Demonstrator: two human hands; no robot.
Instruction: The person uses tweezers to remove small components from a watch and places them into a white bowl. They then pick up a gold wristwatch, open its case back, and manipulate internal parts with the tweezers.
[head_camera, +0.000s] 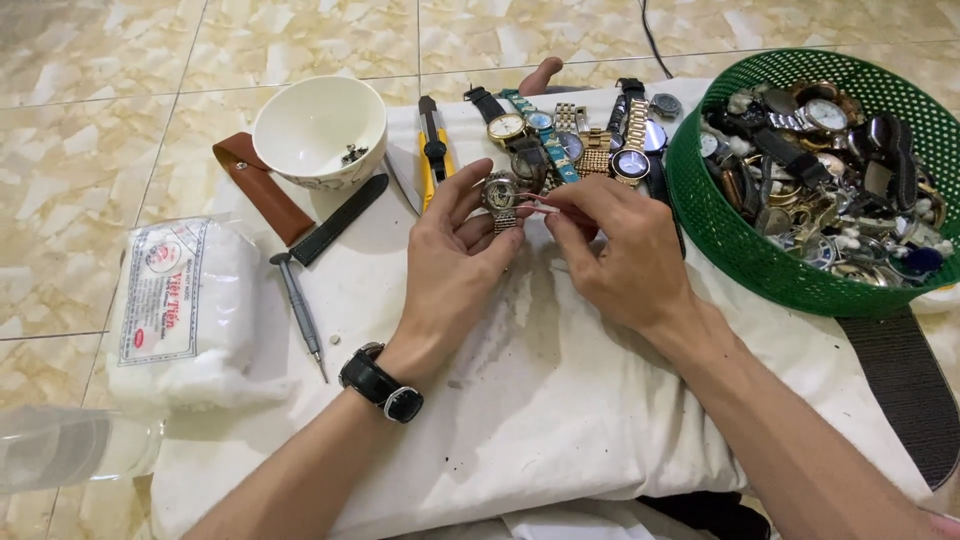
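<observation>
We've got the left hand (452, 250) pinching a watch (500, 195); right hand (620, 255) pinching a thin tool (535, 207) against it, green basket (740, 255) right.

My arms are bare, no sleeves. On my left wrist sits a black wristwatch (382, 385) with a black strap.

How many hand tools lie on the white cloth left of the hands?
3: a grey screwdriver near the cotton bag, a black-handled tool under the white bowl, and a yellow-and-black knife beside it. Others may be hidden.
</observation>
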